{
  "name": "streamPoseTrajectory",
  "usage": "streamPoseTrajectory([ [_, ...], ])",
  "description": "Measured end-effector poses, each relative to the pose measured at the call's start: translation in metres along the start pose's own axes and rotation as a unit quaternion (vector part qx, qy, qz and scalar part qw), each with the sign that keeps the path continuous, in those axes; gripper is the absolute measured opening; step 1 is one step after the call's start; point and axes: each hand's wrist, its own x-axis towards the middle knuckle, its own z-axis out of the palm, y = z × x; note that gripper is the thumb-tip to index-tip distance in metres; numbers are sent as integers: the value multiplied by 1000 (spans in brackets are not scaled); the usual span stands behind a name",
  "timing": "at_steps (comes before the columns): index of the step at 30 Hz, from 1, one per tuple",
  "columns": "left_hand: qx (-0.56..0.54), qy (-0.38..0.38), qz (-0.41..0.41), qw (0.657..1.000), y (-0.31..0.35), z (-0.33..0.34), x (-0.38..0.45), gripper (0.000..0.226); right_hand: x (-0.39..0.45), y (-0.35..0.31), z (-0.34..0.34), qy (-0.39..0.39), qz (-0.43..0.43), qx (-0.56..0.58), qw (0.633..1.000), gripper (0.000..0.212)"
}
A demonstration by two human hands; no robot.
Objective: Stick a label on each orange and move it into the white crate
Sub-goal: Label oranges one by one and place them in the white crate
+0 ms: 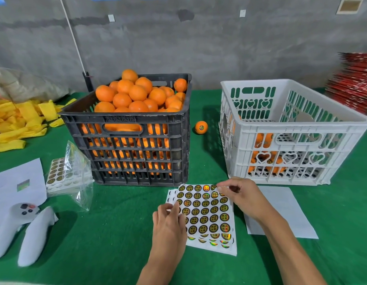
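Note:
A sheet of round gold-and-black labels [205, 210] lies on a small stack of sheets on the green table [120, 233]. My left hand [169, 225] pinches the sheet's left edge. My right hand [238, 194] pinches a label at the sheet's top right corner. Behind the sheet stands a black crate [135, 145] heaped with oranges [137, 95]. The white crate [291, 136] at the right holds a few oranges [262, 140] on its left side. One labelled orange [201, 127] sits on the table between the two crates.
More label sheets in a clear plastic bag [69, 173] lie left of the black crate. Two white controllers [22, 229] and white papers [16, 186] are at the near left, yellow foam sleeves [20, 122] at the far left. A white paper [281, 212] lies right of the sheet; red boxes [355, 83] are stacked far right.

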Motion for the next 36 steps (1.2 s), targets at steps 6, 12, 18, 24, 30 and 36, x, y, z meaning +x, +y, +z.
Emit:
streamPoseTrajectory([
  [6, 12, 5, -2, 1000, -1, 1, 0, 49, 3, 0, 2, 66, 67, 65, 993, 16],
  [12, 40, 17, 1, 999, 12, -14, 5, 44, 3, -21, 1, 188, 22, 100, 977, 10],
  [18, -111, 208, 143, 961, 51, -96, 54, 17, 24, -102, 6, 150, -55, 244, 957, 10],
  [24, -102, 323, 239, 910, 65, -189, 129, 7, 57, -175, 3, 89, -149, 195, 965, 22],
  [30, 12, 47, 92, 995, 74, -232, 236, 27, 86, -208, 12, 78, -201, 94, 972, 42],
  [36, 95, -240, 124, 958, 107, -209, 253, 39, 124, -220, 15, 62, -199, -90, 974, 44],
])
